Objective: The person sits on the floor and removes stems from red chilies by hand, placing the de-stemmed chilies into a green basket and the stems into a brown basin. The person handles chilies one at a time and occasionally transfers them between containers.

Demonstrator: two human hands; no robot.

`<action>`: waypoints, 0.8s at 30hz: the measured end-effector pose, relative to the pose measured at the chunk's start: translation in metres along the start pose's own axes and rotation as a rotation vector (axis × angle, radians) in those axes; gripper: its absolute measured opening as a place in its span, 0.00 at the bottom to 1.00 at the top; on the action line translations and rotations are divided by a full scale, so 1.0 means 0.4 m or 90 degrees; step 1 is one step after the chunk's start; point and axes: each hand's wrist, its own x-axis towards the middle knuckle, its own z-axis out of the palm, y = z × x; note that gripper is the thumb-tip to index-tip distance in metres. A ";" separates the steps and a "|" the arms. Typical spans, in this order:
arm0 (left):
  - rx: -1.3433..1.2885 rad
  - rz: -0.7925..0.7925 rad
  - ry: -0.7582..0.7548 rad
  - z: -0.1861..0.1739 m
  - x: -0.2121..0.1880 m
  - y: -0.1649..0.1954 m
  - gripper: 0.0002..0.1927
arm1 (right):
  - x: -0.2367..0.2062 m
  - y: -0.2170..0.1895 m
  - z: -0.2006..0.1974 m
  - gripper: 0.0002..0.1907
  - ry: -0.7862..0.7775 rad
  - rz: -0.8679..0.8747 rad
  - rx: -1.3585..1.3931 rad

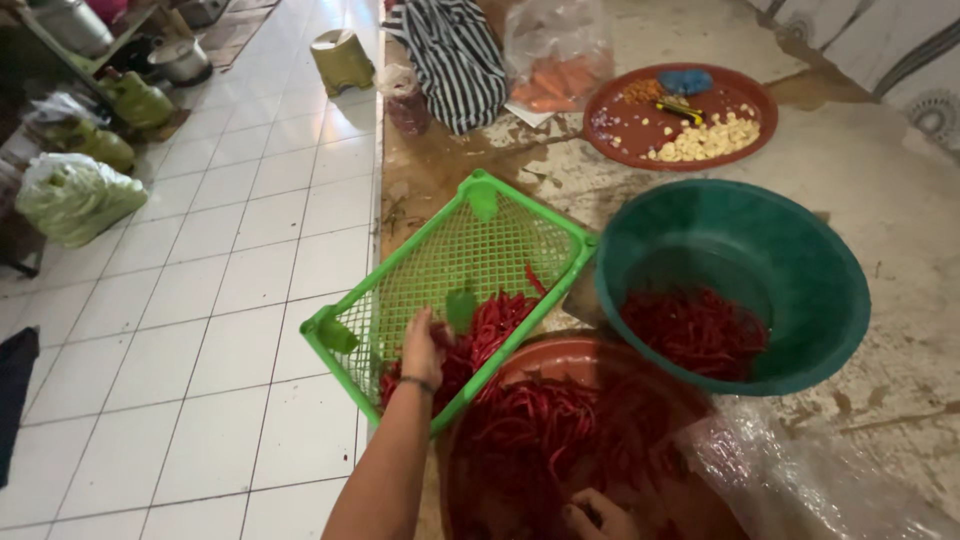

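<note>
The left hand reaches into the green basket, which is tipped on its side, its fingers curled down into the red chillies heaped at the basket's lower edge; it seems to gather a bunch, though the fingertips are buried and the grip itself cannot be told. A thin dark band sits on that wrist. The right hand lies low at the frame's bottom, fingers bent and resting on chillies in the brown tub, loosely closed on a few as far as shows. More chillies lie in the green basin just beside the basket. Clear plastic sheeting lies crumpled right of the tub. Farther off, a clear bag of carrots leans beside a striped cloth bag, and a round red tray holds pale garlic cloves and a blue packet. Pale green sacks sit on the white tiled floor at the left.
</note>
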 end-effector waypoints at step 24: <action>0.377 -0.009 -0.347 -0.177 -0.637 -0.161 0.08 | -0.223 -0.122 0.093 0.07 0.166 -0.516 -0.172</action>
